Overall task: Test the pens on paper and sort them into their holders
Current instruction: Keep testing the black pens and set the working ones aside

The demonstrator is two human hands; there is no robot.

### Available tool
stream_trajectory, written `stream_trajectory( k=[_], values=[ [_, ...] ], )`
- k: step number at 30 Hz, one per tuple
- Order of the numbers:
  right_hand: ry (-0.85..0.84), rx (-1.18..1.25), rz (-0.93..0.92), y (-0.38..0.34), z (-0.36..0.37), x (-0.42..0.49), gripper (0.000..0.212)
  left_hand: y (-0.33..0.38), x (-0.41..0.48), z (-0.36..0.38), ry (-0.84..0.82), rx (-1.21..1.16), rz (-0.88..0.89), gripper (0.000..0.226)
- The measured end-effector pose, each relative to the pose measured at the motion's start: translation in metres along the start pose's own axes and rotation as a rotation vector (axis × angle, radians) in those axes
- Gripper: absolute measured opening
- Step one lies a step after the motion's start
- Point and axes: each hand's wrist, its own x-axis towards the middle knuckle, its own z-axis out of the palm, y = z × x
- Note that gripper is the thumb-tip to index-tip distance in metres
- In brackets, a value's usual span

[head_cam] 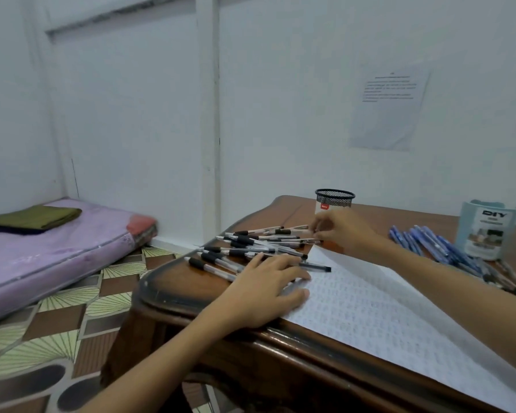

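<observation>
Left hand [262, 290] rests flat on paper [370, 317], right hand [346, 231] pinches black pen [304, 241] above wooden table [173, 287].

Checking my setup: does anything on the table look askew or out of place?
Black-grip pens lie crisscrossed in a loose heap left of the paper, one straying onto it. Blue pens sprawl beside the DIY box. The paper's far edge seems lifted off the table.

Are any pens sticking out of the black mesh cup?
No, nothing rises above the rim of the black mesh pen holder; the black-grip pens lie in a pile on the table beside it.
</observation>
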Motion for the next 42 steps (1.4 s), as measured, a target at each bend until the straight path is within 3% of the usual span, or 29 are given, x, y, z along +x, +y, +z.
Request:
stream_trajectory(
  k=[7, 11, 14, 18, 24, 28, 35, 39, 42],
  values=[
    [0.224, 0.815, 0.218, 0.014, -0.068, -0.048, 0.015, 0.001, 0.002, -0.002, -0.020, 0.010, -0.016, 0.041],
    [0.263, 1.005, 0.301, 0.025, -0.096, -0.083, 0.014, 0.002, 0.001, -0.003, -0.028, 0.010, -0.021, 0.040],
    [0.206, 1.032, 0.369, 0.036, -0.110, -0.108, 0.025, 0.003, 0.001, -0.004, -0.027, -0.004, -0.017, 0.038],
    [0.182, 1.039, 0.466, 0.044, -0.116, -0.134, 0.006, 0.006, 0.008, -0.008, -0.054, -0.007, -0.043, 0.033],
    [0.319, 1.016, 0.468, 0.055, -0.116, -0.148, 0.006, 0.026, 0.034, -0.001, -0.040, 0.103, -0.130, 0.029],
    [0.384, 0.985, 0.465, 0.062, -0.107, -0.152, 0.028, 0.022, 0.037, 0.010, -0.093, 0.024, -0.055, 0.047],
    [0.510, 1.064, 0.536, 0.076, -0.102, -0.151, 0.018, 0.017, 0.039, 0.012, -0.125, 0.047, -0.044, 0.047],
    [0.431, 0.997, 0.574, 0.074, -0.101, -0.151, 0.024, 0.013, 0.041, 0.014, -0.130, 0.049, -0.037, 0.051],
    [0.348, 1.030, 0.639, 0.070, -0.101, -0.148, 0.032, 0.011, 0.041, 0.013, -0.140, 0.041, -0.030, 0.068]
  ],
)
